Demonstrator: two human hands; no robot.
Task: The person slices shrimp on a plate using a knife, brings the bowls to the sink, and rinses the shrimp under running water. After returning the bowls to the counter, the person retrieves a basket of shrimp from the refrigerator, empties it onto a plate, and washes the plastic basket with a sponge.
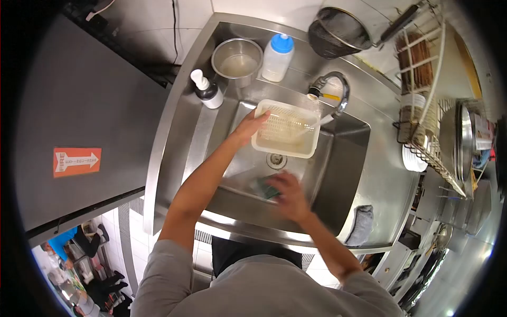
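Observation:
In the head view my left hand grips the left edge of a white plastic basket with slotted sides. The basket is held over the steel sink, close to the drain and below the curved faucet. Water appears to run from the faucet toward the basket. Nearer to me, my right hand is closed around a dark green scouring pad, low in the sink. Motion blurs that hand and the pad.
Behind the sink stand a steel pot, a blue-capped bottle and a pump bottle. A mesh strainer hangs at the back. A wire rack is on the right, a grey cloth front right. Other people are lower left.

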